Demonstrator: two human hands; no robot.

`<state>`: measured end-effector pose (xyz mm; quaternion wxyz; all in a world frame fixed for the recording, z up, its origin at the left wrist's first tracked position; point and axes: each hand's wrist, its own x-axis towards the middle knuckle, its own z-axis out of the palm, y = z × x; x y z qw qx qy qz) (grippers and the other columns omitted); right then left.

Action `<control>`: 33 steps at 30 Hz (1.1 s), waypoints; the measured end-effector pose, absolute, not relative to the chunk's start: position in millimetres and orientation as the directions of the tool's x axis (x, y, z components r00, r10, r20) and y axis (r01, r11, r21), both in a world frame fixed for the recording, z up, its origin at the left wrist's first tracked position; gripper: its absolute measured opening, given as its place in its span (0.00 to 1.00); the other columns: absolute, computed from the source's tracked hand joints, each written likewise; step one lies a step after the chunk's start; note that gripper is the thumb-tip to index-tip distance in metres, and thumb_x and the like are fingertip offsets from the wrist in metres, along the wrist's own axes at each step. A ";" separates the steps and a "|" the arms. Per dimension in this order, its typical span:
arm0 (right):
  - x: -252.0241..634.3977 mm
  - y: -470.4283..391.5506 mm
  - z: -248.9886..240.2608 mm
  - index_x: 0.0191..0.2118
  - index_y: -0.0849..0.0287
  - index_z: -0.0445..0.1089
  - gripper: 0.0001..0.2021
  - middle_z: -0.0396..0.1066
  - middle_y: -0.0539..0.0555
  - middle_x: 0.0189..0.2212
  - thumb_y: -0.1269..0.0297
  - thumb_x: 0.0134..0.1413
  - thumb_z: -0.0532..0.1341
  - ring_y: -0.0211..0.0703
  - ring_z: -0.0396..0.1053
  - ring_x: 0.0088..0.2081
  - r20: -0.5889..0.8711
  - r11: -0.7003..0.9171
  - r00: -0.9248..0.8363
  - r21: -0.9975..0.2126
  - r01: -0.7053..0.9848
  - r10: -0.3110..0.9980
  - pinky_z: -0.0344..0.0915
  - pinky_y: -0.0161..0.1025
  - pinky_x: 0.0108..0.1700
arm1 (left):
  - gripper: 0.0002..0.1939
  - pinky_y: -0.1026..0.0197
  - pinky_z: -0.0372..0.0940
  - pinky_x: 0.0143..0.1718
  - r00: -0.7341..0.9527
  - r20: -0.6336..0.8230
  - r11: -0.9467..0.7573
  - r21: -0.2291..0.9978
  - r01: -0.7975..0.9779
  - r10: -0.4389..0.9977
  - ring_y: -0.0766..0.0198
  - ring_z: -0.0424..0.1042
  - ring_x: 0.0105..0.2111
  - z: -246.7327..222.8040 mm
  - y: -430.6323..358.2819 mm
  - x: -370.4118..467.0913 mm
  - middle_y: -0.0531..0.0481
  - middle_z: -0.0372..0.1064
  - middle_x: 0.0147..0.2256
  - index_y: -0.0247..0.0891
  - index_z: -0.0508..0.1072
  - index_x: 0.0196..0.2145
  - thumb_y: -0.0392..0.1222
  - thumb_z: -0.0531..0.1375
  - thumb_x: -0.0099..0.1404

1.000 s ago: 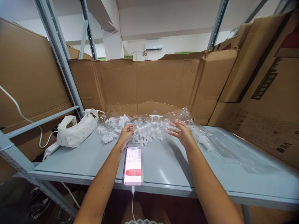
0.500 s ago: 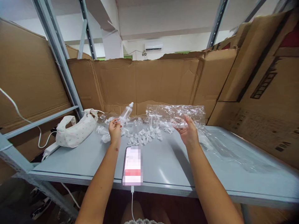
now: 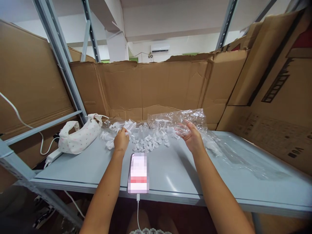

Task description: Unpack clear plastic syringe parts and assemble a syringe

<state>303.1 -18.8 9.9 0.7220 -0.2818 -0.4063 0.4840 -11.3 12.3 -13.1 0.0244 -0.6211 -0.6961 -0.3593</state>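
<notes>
My left hand (image 3: 122,140) is closed, its fingers around the lower end of a clear ribbed plastic bottle (image 3: 130,125). The bottle lies low among other white and clear pieces, and its outline is hard to separate from them. My right hand (image 3: 192,136) has its fingers in or behind a clear plastic bag (image 3: 168,118), which hangs from them and stretches to the left. A spread of small white plastic pieces (image 3: 148,143) lies between my hands. Behind them stand more clear bottles (image 3: 143,130).
A phone (image 3: 138,172) with a charging cable lies at the table's front edge. On the left are a white fabric pouch (image 3: 79,138) and a power strip (image 3: 52,157). More clear plastic film (image 3: 243,159) lies on the right. Cardboard (image 3: 156,84) walls the back and sides.
My left hand has lowered the bottle from a raised, slanted pose into the clutter behind. My right hand and the plastic bag have shifted a little to the left.
</notes>
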 end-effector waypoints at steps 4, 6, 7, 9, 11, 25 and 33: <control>301.0 -20.2 10.5 0.43 0.50 0.66 0.20 0.72 0.50 0.38 0.53 0.42 0.66 0.42 0.74 0.34 0.316 0.365 0.184 -0.804 -0.468 0.931 0.73 0.39 0.35 | 0.09 0.56 0.58 0.36 -0.217 0.350 0.069 0.390 0.918 0.911 0.50 0.71 0.39 -12.5 10.1 -11.5 0.39 0.69 0.41 0.41 0.67 0.39 0.36 0.53 0.60; 300.7 -19.8 10.1 0.44 0.50 0.65 0.21 0.72 0.50 0.38 0.53 0.42 0.66 0.42 0.74 0.34 0.323 0.366 0.173 -0.805 -0.468 0.930 0.73 0.38 0.35 | 0.08 0.55 0.58 0.35 -0.206 0.331 0.074 0.370 0.926 0.921 0.48 0.70 0.40 -12.9 9.5 -11.4 0.39 0.69 0.41 0.40 0.67 0.38 0.39 0.54 0.60; 300.8 -19.4 9.7 0.44 0.50 0.65 0.21 0.73 0.50 0.38 0.53 0.43 0.66 0.42 0.75 0.34 0.325 0.365 0.166 -0.807 -0.465 0.931 0.73 0.39 0.35 | 0.08 0.55 0.58 0.35 -0.198 0.336 0.069 0.360 0.930 0.921 0.47 0.70 0.41 -13.1 9.3 -11.1 0.38 0.69 0.41 0.40 0.68 0.38 0.41 0.55 0.59; 301.1 -18.2 8.5 0.45 0.49 0.64 0.22 0.73 0.50 0.38 0.53 0.43 0.66 0.43 0.75 0.34 0.325 0.353 0.143 -0.814 -0.461 0.935 0.73 0.40 0.35 | 0.10 0.55 0.59 0.36 -0.183 0.363 0.053 0.341 0.939 0.914 0.45 0.68 0.43 -13.6 8.9 -10.2 0.37 0.69 0.41 0.39 0.68 0.36 0.46 0.57 0.58; 301.2 -16.9 6.8 0.46 0.49 0.63 0.22 0.73 0.50 0.38 0.53 0.43 0.66 0.44 0.75 0.34 0.318 0.329 0.102 -0.827 -0.456 0.942 0.73 0.41 0.36 | 0.12 0.55 0.59 0.37 -0.172 0.385 0.044 0.319 0.947 0.907 0.44 0.66 0.46 -13.9 8.4 -9.3 0.37 0.69 0.42 0.39 0.69 0.35 0.50 0.58 0.57; 300.5 -16.5 -2.5 0.43 0.52 0.66 0.16 0.73 0.55 0.45 0.55 0.48 0.65 0.52 0.75 0.42 0.226 0.104 -0.364 -0.940 -0.324 0.903 0.70 0.48 0.45 | 0.10 0.57 0.59 0.41 -0.261 0.422 -0.109 0.676 0.729 0.868 0.54 0.66 0.44 -8.1 6.1 -1.2 0.42 0.68 0.42 0.40 0.69 0.37 0.45 0.58 0.57; 274.4 -29.0 -7.3 0.47 0.57 0.66 0.22 0.75 0.58 0.36 0.53 0.47 0.65 0.48 0.76 0.30 -0.054 -0.076 -0.720 -0.997 0.001 0.692 0.69 0.39 0.27 | 0.24 0.65 0.60 0.27 0.183 0.240 -0.227 0.969 -0.093 0.953 0.68 0.69 0.25 -3.3 -6.6 31.0 0.46 0.71 0.32 0.34 0.70 0.38 0.60 0.56 0.59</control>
